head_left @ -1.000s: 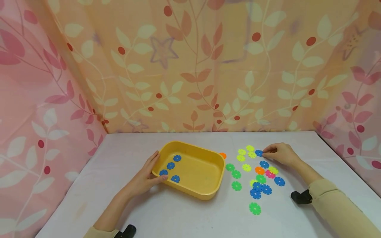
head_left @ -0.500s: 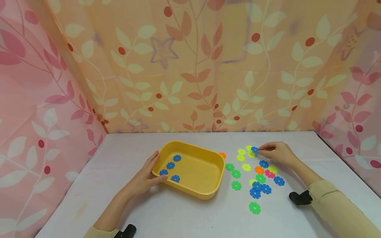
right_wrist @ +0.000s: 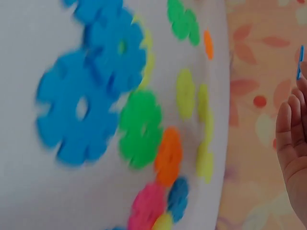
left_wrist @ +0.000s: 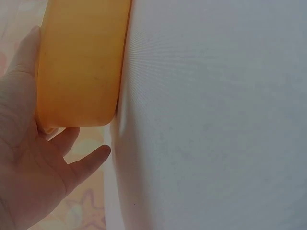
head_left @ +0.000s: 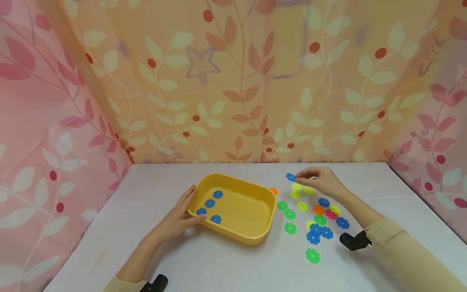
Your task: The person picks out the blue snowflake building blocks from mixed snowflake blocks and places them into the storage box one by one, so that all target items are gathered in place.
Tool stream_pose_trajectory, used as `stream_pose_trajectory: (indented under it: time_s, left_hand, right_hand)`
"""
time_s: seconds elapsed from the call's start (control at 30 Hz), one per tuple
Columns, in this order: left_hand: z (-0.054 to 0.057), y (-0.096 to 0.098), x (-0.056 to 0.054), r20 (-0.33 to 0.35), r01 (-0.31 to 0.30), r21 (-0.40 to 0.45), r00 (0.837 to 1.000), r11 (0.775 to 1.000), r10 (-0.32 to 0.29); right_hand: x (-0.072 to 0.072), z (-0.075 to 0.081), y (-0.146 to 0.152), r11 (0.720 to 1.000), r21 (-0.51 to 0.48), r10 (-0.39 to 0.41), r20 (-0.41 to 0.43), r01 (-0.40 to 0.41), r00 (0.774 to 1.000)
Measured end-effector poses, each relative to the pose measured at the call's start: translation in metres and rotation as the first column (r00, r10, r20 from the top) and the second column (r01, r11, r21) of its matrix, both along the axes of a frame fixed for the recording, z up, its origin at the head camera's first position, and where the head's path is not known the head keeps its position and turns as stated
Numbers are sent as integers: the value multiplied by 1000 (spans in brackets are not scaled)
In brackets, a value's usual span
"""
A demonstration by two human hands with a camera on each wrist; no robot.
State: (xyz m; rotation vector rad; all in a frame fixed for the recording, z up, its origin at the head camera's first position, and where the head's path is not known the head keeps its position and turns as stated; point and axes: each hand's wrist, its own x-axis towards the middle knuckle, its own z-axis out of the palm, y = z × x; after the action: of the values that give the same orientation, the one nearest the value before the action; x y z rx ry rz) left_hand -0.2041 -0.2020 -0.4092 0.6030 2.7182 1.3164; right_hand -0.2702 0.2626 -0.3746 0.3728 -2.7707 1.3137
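My left hand [head_left: 176, 218] grips the left end of a yellow plastic basin [head_left: 242, 209], the thumb over its rim. Close up in the left wrist view, the basin's side wall [left_wrist: 84, 62] stands beside the hand. Several blue flower-shaped discs [head_left: 210, 203] lie in the basin's left part. Raised above the table, my right hand [head_left: 322, 181] pinches one blue notched disc [head_left: 290, 177] between thumb and fingers. That disc [right_wrist: 301, 62] appears edge-on in the right wrist view. Below this hand lie yellow discs [head_left: 302, 206].
Right of the basin, green discs [head_left: 290, 228], blue discs [head_left: 342, 222], an orange disc [head_left: 318, 209] and a pink disc [head_left: 331, 214] are scattered on the white table [head_left: 204, 267], some overlapping. Another orange disc [head_left: 273, 191] touches or nears the basin's right rim. A patterned curtain [head_left: 233, 101] hangs behind.
My right hand has moved left and upward with the blue disc, from beside the yellow discs to above them. The left hand and basin have stayed in place.
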Motion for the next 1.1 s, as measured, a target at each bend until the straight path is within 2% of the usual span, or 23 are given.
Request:
stream_pose_trajectory:
  time_s: [0.1, 0.23, 0.37, 0.53, 0.7, 0.93, 1.1]
  left_hand:
    - [0, 0, 0, 2, 1, 0, 1000, 1000, -1]
    - [1, 0, 1, 5, 1, -1, 1000, 1000, -1]
    - [2, -1, 2, 3, -1, -3, 1000, 1000, 1]
    - [2, 0, 2, 10, 2, 2, 1000, 1000, -2]
    - [0, -1, 1, -6, 10, 3, 1000, 1000, -10]
    - [-1, -2, 1, -21, 12, 4, 1000, 1000, -12]
    - [1, -1, 1, -13, 6, -9, 1000, 1000, -7]
  right_hand:
    - [2, 8, -19, 999, -22, 34, -13, -35, 999]
    - [4, 18, -45, 991, -47, 127, -40, -129, 991]
    - [6, 25, -71, 971, -84, 221, -58, -225, 974]
    - [7, 28, -100, 946, -144, 288, -38, -290, 957]
    - [6, 22, -126, 924, -153, 348, -39, -349, 937]
    - [3, 5, -160, 884, -90, 457, -45, -459, 889]
    - [-2, -7, -175, 885, -23, 465, -2, -465, 885]
